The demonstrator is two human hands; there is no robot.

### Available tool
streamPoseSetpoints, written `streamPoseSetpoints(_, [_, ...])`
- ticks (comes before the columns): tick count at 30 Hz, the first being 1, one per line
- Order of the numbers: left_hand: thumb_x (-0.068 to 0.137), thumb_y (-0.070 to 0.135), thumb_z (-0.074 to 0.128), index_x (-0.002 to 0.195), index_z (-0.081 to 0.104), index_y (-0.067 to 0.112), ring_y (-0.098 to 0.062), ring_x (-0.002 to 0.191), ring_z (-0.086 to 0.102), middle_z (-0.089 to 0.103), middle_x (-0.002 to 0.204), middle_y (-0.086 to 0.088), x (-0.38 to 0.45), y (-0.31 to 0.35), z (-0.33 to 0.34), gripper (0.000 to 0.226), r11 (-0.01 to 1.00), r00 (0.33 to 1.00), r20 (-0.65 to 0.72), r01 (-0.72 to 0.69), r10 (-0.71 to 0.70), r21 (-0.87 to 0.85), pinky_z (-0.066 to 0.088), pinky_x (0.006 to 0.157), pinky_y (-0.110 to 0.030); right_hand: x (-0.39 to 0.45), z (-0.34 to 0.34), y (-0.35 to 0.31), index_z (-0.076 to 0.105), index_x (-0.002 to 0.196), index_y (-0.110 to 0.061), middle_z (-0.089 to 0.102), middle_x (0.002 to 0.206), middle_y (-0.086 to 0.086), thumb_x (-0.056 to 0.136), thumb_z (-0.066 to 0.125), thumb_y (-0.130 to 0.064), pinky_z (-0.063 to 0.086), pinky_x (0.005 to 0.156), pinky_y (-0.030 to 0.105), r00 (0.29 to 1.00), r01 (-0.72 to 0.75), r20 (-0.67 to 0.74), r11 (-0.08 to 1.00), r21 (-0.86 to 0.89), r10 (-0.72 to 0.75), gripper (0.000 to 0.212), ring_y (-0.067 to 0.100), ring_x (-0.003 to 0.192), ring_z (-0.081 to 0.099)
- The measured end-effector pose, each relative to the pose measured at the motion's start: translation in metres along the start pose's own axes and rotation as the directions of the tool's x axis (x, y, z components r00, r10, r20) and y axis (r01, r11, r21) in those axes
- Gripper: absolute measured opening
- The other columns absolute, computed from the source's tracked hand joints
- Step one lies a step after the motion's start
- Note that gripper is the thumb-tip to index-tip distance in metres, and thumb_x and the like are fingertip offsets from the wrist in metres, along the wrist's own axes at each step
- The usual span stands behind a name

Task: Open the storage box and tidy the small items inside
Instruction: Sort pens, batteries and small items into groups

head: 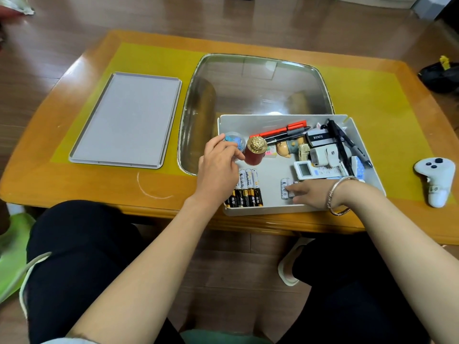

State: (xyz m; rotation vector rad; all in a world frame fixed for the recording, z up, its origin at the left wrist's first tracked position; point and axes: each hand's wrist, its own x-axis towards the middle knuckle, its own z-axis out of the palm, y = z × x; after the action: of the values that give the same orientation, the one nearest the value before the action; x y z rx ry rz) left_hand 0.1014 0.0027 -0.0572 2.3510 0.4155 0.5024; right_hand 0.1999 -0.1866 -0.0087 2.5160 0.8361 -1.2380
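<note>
An open white storage box sits at the table's near edge. Its grey lid lies flat to the left. My left hand hovers over the box's left part, fingers curled beside a red bottle with a gold cap and a small clear round case. Below it lies a row of white and black-gold batteries. My right hand, wearing bracelets, rests low in the box with its fingertips on a few white batteries. Pens, a white remote and a figurine fill the right side.
A glass inset takes up the table's middle behind the box. A white game controller lies on the yellow mat at the right. A black object sits on the floor at far right. My knees are under the table edge.
</note>
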Motion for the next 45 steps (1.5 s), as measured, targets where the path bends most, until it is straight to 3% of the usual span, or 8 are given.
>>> streamPoseSetpoints(8, [0.089,0.002,0.054,0.090,0.066,0.018,-0.015,0.134,0.033,0.064,0.116,0.003,0.001,-0.002,0.000,0.020,1.000,1.000,0.004,-0.003,0.003,-0.003,0.037,0.101,-0.042,-0.001,-0.009,0.000,0.049,0.134,-0.020,0.056,0.131,-0.001,0.091,0.059,-0.030,0.038,0.096,0.023,0.982,0.033,-0.190,0.995,0.094,-0.015,0.046,0.017,0.117,0.053])
streamPoseSetpoints(14, [0.090,0.003,0.053,0.091,0.066,0.019,-0.014,0.134,0.033,0.064,0.116,0.004,0.000,-0.002,0.001,0.020,1.000,1.000,0.005,0.001,-0.001,0.001,0.036,0.101,-0.041,0.021,-0.004,-0.026,0.062,0.107,-0.015,0.070,0.081,0.005,0.084,0.069,-0.031,0.049,0.056,0.023,0.908,0.084,-0.417,0.959,0.272,0.039,0.029,0.011,0.053,0.060])
streamPoseSetpoints(17, [0.090,0.003,0.053,0.090,0.065,0.019,-0.014,0.134,0.033,0.064,0.115,0.004,0.000,-0.002,0.000,0.020,1.000,1.000,0.006,0.002,-0.002,-0.001,0.036,0.101,-0.042,0.035,-0.003,-0.043,0.057,0.114,-0.014,0.068,0.091,0.007,0.081,0.072,-0.031,0.049,0.057,0.027,0.909,0.109,-0.417,0.964,0.244,0.003,0.040,0.017,0.056,0.060])
streamPoseSetpoints(20, [0.089,0.003,0.053,0.090,0.065,0.018,-0.014,0.135,0.032,0.064,0.115,0.004,0.000,-0.001,-0.001,0.020,1.000,1.000,0.012,0.002,-0.002,0.001,0.036,0.101,-0.041,0.047,-0.002,-0.048,0.051,0.100,-0.019,0.069,0.074,0.007,0.080,0.074,-0.020,0.053,0.046,0.030,0.945,0.088,-0.324,0.928,0.363,0.037,0.031,0.021,0.051,0.067])
streamPoseSetpoints(24, [0.089,0.003,0.053,0.090,0.065,0.018,-0.014,0.134,0.033,0.064,0.115,0.003,0.000,-0.001,-0.001,0.019,1.000,1.000,0.011,0.002,-0.002,-0.004,0.036,0.102,-0.041,0.049,-0.002,-0.041,0.055,0.094,-0.014,0.072,0.067,0.012,0.083,0.070,-0.013,0.059,0.059,0.036,0.956,0.059,-0.286,0.912,0.405,0.066,0.018,0.024,0.059,0.070])
streamPoseSetpoints(29, [0.089,0.003,0.053,0.090,0.066,0.018,-0.014,0.134,0.033,0.064,0.115,0.003,0.000,-0.002,0.000,0.020,1.000,1.000,0.000,0.001,-0.001,-0.011,0.036,0.099,-0.040,0.042,0.001,-0.039,0.058,0.089,-0.014,0.067,0.068,0.004,0.075,0.078,-0.011,0.047,0.044,0.020,0.979,0.059,-0.201,0.919,0.390,0.022,0.024,0.013,0.047,0.062])
streamPoseSetpoints(39, [0.089,0.004,0.053,0.089,0.066,0.019,-0.012,0.135,0.031,0.064,0.114,0.006,0.001,-0.004,0.001,0.020,1.000,1.000,0.013,0.003,-0.003,-0.001,0.037,0.097,-0.042,0.040,-0.003,-0.039,0.058,0.085,-0.016,0.072,0.093,0.009,0.073,0.078,-0.014,0.056,0.075,0.036,0.991,0.044,-0.134,0.956,0.289,-0.005,0.023,0.022,0.074,0.066])
streamPoseSetpoints(45, [0.088,0.004,0.052,0.088,0.064,0.020,-0.011,0.135,0.029,0.063,0.114,0.007,0.001,-0.004,0.001,0.021,1.000,1.000,0.019,0.006,-0.006,-0.007,0.037,0.096,-0.042,0.033,-0.003,-0.035,0.070,0.073,-0.023,0.069,0.087,-0.001,0.080,0.064,-0.008,0.055,0.077,0.028,0.993,0.048,-0.113,0.994,0.103,-0.037,0.018,0.021,0.085,0.067])
